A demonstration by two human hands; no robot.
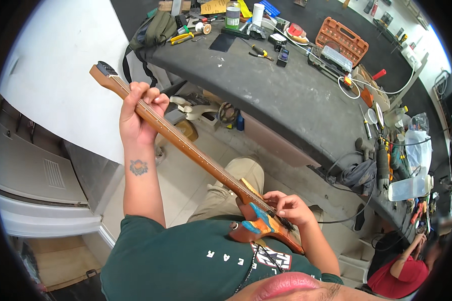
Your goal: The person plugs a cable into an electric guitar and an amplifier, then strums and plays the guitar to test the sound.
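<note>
An electric guitar (188, 150) with a slim brown neck and a small wood body with blue patches lies slantwise across my torso. Its neck rises to the upper left and ends in a dark piece at the tip. My left hand (141, 108) is closed round the neck near that end, fingertips curling over the fretboard side. Over the strings at the body, my right hand (290, 206) has its fingers bent and thumb and forefinger together. Whether a pick sits between them is too small to tell. A black cable (336, 221) runs off to the right beside the body.
A long dark workbench (266, 90) stretches ahead, carrying yellow-handled pliers (182, 37), a bottle of green liquid (233, 15) and an orange tool case (341, 40). A white panel (60, 65) stands at left. Another person in a red top (402, 276) is at lower right.
</note>
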